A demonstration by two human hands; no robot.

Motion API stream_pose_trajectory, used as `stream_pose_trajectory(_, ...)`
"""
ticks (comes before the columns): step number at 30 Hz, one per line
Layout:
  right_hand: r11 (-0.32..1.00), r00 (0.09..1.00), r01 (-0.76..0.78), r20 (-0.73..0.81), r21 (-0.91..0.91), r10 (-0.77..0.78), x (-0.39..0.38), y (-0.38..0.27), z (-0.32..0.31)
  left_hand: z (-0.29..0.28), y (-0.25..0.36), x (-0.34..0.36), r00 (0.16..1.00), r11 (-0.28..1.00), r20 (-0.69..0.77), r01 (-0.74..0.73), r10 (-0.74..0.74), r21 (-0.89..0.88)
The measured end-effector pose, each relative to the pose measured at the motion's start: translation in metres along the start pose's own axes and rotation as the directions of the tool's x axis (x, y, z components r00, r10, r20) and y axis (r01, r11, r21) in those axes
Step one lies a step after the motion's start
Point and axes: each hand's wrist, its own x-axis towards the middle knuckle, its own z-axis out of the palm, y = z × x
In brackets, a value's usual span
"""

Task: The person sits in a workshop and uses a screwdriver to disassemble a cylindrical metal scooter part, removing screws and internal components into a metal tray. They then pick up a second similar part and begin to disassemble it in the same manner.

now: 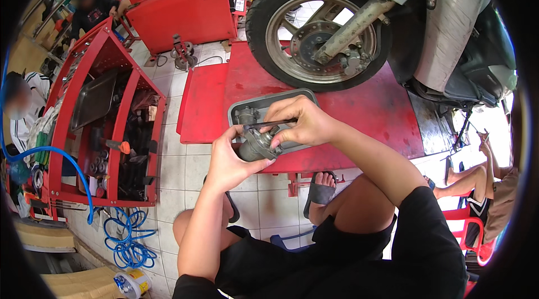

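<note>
My left hand (229, 161) is wrapped round a grey metal machine part (254, 148) with a rounded, cylindrical body, held tilted over the front of a grey tray (307, 94). My right hand (307, 122) is closed above it, thumb and fingers pinching at the part's upper end. A thin dark rod-like tool (268, 124) lies across under the right fingers, and its exact kind cannot be made out. Another small metal part (246, 115) sits in the tray behind my left fingers. My fingers hide much of the held part.
The tray rests on a red lift platform (382, 113) beneath a motorbike's front wheel (320, 35). To the left stands a red tool cart (115, 113), with a coiled blue hose (129, 237) on the tiles. People sit at the far left and at the right, near a red chair (469, 223).
</note>
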Motion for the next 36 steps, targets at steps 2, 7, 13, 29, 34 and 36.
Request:
stream_pose_trajectory(2,1.0,1.0,-0.003,0.005,0.01,0.003,0.001,0.0,0.0,0.001,-0.007,0.001,0.999,0.99,0.033,0.014,-0.009,-0.138)
stream_pose_trajectory(7,0.999,0.999,0.015,0.048,0.031,-0.016,0.004,-0.008,-0.001,-0.005,-0.003,-0.003,0.986,0.953,0.144,0.124,-0.086,-0.276)
stream_pose_trajectory(13,0.994,0.996,-0.038,0.083,0.106,0.029,0.004,-0.015,-0.002,-0.006,-0.007,-0.002,0.943,0.838,0.317,0.249,-0.096,-0.486)
stream_pose_trajectory(29,0.988,0.985,-0.153,0.08,0.008,0.152,0.0,-0.034,-0.008,0.011,-0.025,-0.001,0.815,0.441,0.579,0.517,0.007,-0.734)
stream_pose_trajectory(34,0.99,0.989,-0.143,0.028,-0.002,0.143,0.001,-0.026,-0.001,0.004,-0.027,-0.003,0.863,0.588,0.496,0.452,-0.098,-0.671)
stream_pose_trajectory(36,0.991,0.991,-0.13,0.018,-0.015,0.13,0.002,-0.024,0.0,0.004,-0.025,-0.003,0.886,0.655,0.447,0.413,-0.126,-0.633)
